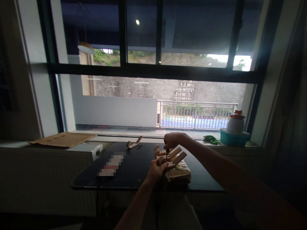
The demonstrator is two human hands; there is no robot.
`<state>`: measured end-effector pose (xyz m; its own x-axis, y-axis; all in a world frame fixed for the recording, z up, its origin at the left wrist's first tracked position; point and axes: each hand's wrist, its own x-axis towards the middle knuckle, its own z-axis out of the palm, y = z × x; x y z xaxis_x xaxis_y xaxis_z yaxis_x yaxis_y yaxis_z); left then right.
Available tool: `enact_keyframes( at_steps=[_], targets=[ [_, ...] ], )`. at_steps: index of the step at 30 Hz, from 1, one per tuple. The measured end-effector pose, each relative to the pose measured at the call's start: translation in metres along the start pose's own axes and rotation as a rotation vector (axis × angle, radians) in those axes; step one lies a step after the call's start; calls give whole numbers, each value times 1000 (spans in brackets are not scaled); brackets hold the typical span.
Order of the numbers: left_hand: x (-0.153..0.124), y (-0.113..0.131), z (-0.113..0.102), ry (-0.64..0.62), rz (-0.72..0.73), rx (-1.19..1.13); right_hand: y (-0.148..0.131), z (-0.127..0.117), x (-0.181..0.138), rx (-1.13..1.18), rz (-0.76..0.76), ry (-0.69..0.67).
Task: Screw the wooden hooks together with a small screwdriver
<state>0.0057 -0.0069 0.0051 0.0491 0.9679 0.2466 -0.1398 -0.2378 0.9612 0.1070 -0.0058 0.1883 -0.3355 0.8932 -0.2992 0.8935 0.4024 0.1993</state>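
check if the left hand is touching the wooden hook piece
Touching. The head view shows the left hand closed around the near end of the wooden hook piece, while the right hand holds a screwdriver.

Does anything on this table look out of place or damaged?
One wooden hook lies alone near the far edge, apart from the wooden pieces that the left hand holds. Nothing looks spilled or broken.

The room is dimly lit: daylight is admitted only through the wide dark-framed window (153,68), and the interior is rendered backlit and underexposed. The black glossy desk (134,179) is left in shadow. A small round lamp reflection (137,22) is caught in the upper pane. Side frames are bowed by wide-angle distortion; one desk patch (111,164) is pixelated.
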Motion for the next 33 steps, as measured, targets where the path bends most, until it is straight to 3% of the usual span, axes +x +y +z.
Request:
enact_keyframes(
  at_steps=[6,13,21,28,33],
  targets=[
    [2,-2,0,4,-3,14,3,-5,2,12,-47,-83],
    [3,-3,-1,12,3,25,-3,1,-4,-29,-12,18],
    [2,0,-1,1,10,34,-2,-3,-4,29,-103,101],
    [-1,5,2,10,-44,28,-2,17,7,47,2,253],
    [-3,7,2,5,-20,19,2,11,3,34,10,219]
  ],
)
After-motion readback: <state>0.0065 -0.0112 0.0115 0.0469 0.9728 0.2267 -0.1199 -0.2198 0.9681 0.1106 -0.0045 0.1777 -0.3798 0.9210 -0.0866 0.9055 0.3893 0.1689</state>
